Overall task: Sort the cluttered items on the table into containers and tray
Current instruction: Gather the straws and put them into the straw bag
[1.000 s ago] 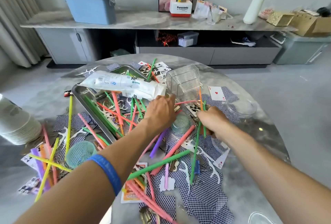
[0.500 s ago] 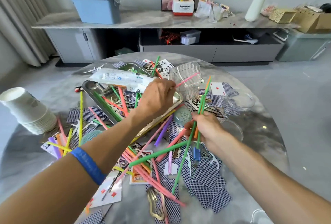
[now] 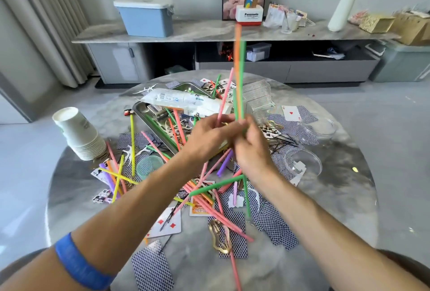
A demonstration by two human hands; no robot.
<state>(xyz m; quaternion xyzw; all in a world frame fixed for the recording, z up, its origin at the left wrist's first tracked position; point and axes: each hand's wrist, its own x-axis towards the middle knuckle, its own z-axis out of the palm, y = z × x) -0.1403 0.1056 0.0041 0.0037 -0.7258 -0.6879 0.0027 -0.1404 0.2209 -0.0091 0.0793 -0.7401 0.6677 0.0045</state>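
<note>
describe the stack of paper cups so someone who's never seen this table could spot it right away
Start at the round grey marble table and go to its left edge. There a stack of paper cups lies tipped over, its open mouth up and away. It is the only plain white, bulky thing beside the thin coloured straws.

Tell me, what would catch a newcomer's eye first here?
Two hands meet above the middle of the table: the right hand grips upright orange and green straws, the left hand pinches a pink straw. Below them, coloured straws and playing cards litter the round marble table.
</note>
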